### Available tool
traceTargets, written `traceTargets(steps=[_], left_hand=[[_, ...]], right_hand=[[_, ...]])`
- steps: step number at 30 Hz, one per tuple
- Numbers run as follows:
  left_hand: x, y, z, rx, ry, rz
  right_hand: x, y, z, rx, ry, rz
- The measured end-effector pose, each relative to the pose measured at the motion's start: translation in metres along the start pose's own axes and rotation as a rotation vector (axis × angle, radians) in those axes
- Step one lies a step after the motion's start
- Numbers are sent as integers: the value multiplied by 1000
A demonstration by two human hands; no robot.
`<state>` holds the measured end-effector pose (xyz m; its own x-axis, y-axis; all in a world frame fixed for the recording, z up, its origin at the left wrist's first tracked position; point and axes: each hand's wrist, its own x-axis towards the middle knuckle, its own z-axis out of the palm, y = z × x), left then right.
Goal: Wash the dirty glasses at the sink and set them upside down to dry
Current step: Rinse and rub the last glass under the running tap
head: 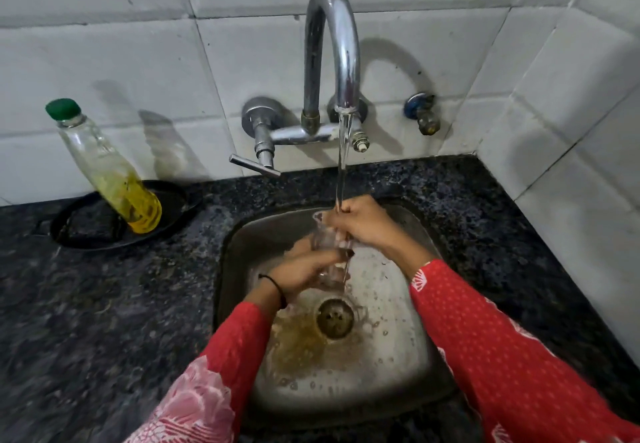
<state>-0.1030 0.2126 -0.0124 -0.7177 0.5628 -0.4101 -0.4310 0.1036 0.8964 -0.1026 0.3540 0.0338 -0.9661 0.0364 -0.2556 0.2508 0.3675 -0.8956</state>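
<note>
A clear glass (325, 240) is held over the steel sink (398, 366) under running water from the chrome tap (332, 47). My left hand (304, 271) grips its lower part from the left. My right hand (363, 222) is closed over its upper rim, and the stream lands on the fingers there. The glass tilts, mouth toward the tap; much of it is hidden by my hands. Water splashes around the drain (335, 318), which has brown staining beside it.
A clear bottle of yellow liquid with a green cap (107, 169) leans in a black dish (86, 228) on the dark granite counter (104, 304) at left. The tap lever (254, 165) juts out below the spout. White tiled walls close the back and right.
</note>
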Motion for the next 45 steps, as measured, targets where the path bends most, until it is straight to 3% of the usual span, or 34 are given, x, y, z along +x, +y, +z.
traceTargets(steps=[1,3,5,8,9,11,14,15,17,20,22,23,26,28,29,32,34,36,38,39,40,45], left_hand=[[7,-3,2,234,124,58],[9,-3,7,353,252,143],[7,1,6,116,134,159],[-7,12,-1,-497,-268,-18],[-7,13,-3,-506,-304,-53],[-4,12,2,-252,-133,-36],[-1,10,16,400,262,178],[0,10,17,440,317,213],[3,8,9,237,228,189],[-10,14,-4,-448,-219,-60],[-15,9,-10,-620,-343,-117],[-15,9,-7,-528,-300,-125],[-7,7,1,180,98,-10],[0,3,2,392,216,101],[-1,5,2,315,180,106],[-18,24,-2,-252,-145,-84],[-23,25,-7,-470,-291,-143],[-19,23,0,-293,-196,-133],[-13,18,6,291,33,4],[-10,15,9,491,126,83],[-8,13,11,514,150,134],[-31,33,10,-420,-227,-92]], right_hand=[[2,0,3,-104,28,12],[4,3,6,-51,85,8],[2,8,4,146,104,-26],[-3,13,1,475,94,-34],[-3,12,1,481,102,-18],[0,9,2,295,114,19],[4,0,8,11,110,50],[4,0,9,16,125,40],[1,2,9,158,158,-10],[-8,11,2,532,106,-13],[-9,11,1,599,64,6],[-6,10,3,514,74,9],[1,0,7,155,127,26],[0,-3,8,172,141,20],[-2,-3,8,254,149,5],[-8,0,4,623,146,9],[-9,-2,1,708,133,26],[-7,-5,0,460,144,26],[-5,-9,0,107,136,22],[-4,-11,1,33,136,23],[-5,-10,1,62,133,22],[-12,-5,-3,611,99,36]])
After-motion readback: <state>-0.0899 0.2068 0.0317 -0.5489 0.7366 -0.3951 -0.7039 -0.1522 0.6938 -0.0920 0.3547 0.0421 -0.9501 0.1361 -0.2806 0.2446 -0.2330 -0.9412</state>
